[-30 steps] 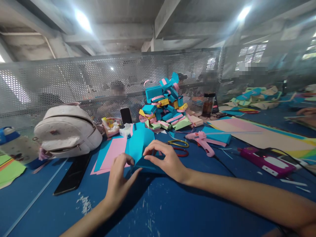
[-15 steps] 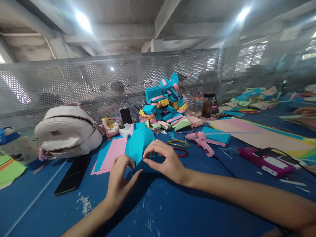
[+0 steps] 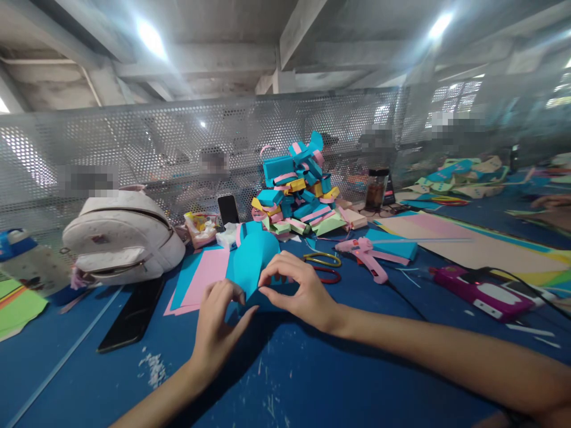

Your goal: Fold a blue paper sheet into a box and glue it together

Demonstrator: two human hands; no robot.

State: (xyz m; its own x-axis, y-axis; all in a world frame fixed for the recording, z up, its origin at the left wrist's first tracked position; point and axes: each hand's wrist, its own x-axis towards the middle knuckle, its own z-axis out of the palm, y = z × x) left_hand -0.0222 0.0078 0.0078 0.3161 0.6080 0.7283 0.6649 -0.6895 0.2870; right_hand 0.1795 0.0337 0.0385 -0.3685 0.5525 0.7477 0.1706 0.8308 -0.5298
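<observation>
A curled sheet of blue paper [image 3: 255, 257] stands on the table between my two hands. My right hand [image 3: 298, 285] pinches its near edge with thumb and fingertips. My left hand [image 3: 222, 316] has its fingers bent against the paper's left side, thumb stretched towards the near edge; both hands close on it. Part of the paper is hidden behind my right fingers. Flat pink paper [image 3: 207, 276] and blue paper lie just left of it. Scissors with yellow and red handles [image 3: 325, 259] lie right of my right hand, beside a pink glue gun [image 3: 366, 255].
A heap of blue, pink and yellow folded paper pieces [image 3: 298, 190] rises at the back. White backpack [image 3: 125, 238] and black phone [image 3: 132, 315] are on the left. A purple power strip [image 3: 484, 291], cables and stacked paper sheets [image 3: 468, 238] lie right. A perforated metal screen [image 3: 178, 137] stands behind.
The curled blue paper has bent slightly more, its upper part shifting a little. Both hands stay in nearly the same place.
</observation>
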